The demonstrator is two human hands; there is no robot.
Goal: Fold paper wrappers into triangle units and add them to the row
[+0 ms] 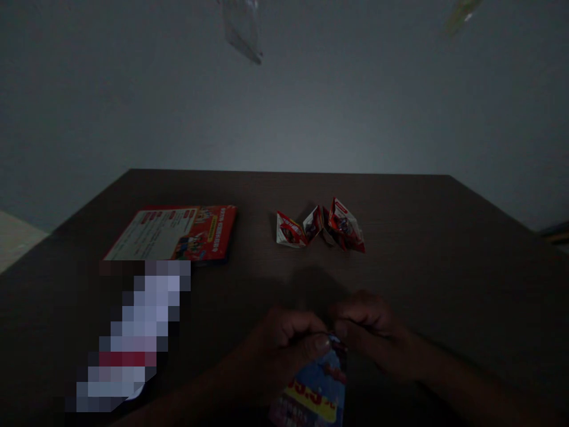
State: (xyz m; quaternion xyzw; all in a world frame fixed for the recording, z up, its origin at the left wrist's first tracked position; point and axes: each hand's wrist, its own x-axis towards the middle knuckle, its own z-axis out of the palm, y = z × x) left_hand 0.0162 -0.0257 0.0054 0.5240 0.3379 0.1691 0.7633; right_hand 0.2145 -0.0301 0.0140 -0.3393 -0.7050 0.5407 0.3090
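Note:
Low in the middle of the head view, my left hand (293,338) and my right hand (373,332) meet at the top edge of a blue printed packet (322,385). Yellow and red lettering runs across its lower part. The left thumb and fingers pinch the packet's top edge. Right beside them, my right thumb and forefinger are also closed on that edge. The packet's bottom runs out of the frame. Beyond the hands, a folded red and white printed leaflet (342,228) stands in zigzag on the table. The light is dim.
A red printed book or flat box (213,237) lies on the left of the dark table (400,207). Nearer, a pixelated pale object (142,332) lies beside my left forearm. A grey wall (333,107) rises behind the table, with a clear plastic piece (242,29) on it.

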